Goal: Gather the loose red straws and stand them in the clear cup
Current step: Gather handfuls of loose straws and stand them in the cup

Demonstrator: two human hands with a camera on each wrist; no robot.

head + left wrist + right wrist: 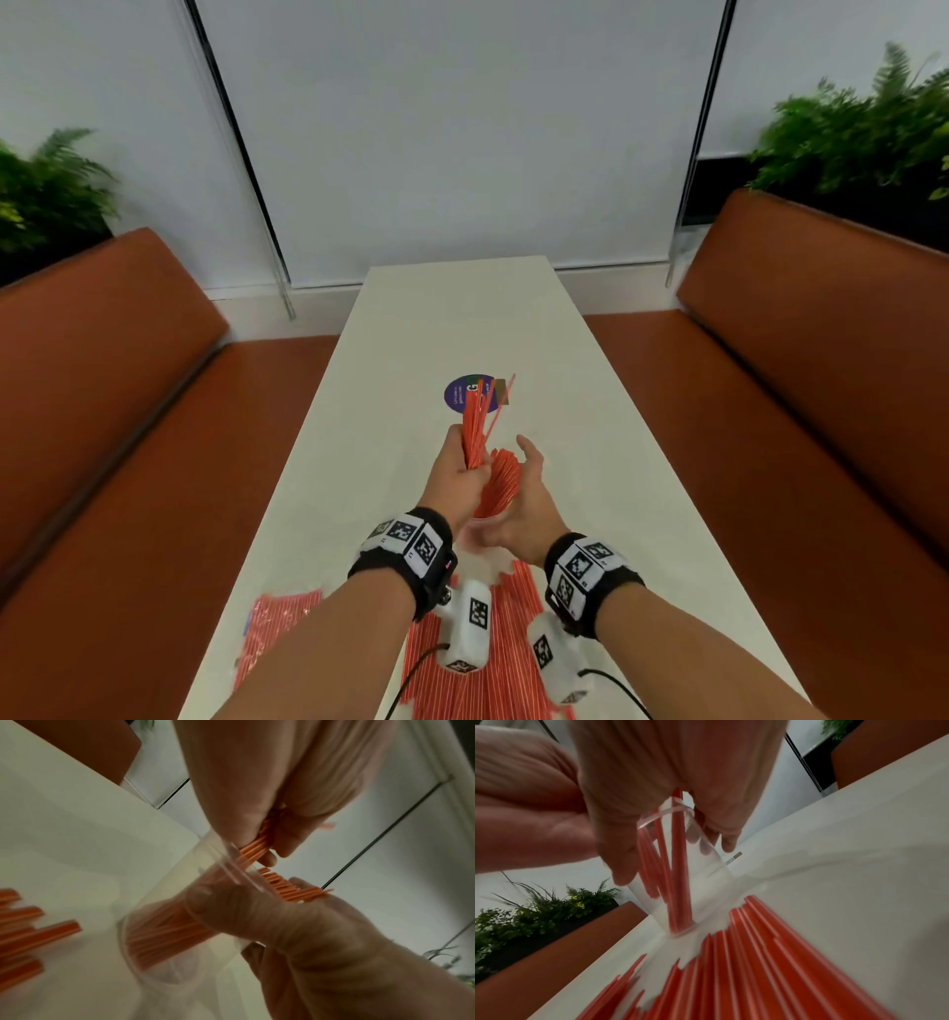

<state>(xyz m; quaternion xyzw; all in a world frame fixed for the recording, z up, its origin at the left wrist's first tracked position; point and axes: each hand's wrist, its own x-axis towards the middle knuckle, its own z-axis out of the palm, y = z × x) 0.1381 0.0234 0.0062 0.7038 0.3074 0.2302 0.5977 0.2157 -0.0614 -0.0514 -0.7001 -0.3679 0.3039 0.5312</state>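
The left hand (454, 475) was clenched around a bundle of red straws (475, 431), its fingers curled tight about their lower part while the upper ends fanned out and leaned away from the person. In the left wrist view the bottom ends of that bundle (253, 850) reached just into the mouth of the clear cup (180, 902).

The right hand (518, 501) gripped the clear cup from the side, thumb on one wall and fingers (727, 839) wrapped round the other, seen through the plastic in the right wrist view. The cup (680, 866) stood on the white worktop (411, 329), tilted, and already held a cluster of red straws (672, 874) whose tops (500, 475) spread above the rim between the two hands.

Nearer the person, under both forearms, a broad spread of loose red straws (477, 683) lay flat on the worktop, roughly parallel, with their far ends stopping just short of the cup's base (770, 963). A second patch of straws (274, 624) lay at the worktop's left edge.

Beyond the hands a round dark blue sticker (462, 393) sat on the worktop, partly hidden by the held bundle. Brown upholstered benches (801, 370) ran along both sides, with green ferns (862, 118) behind them.
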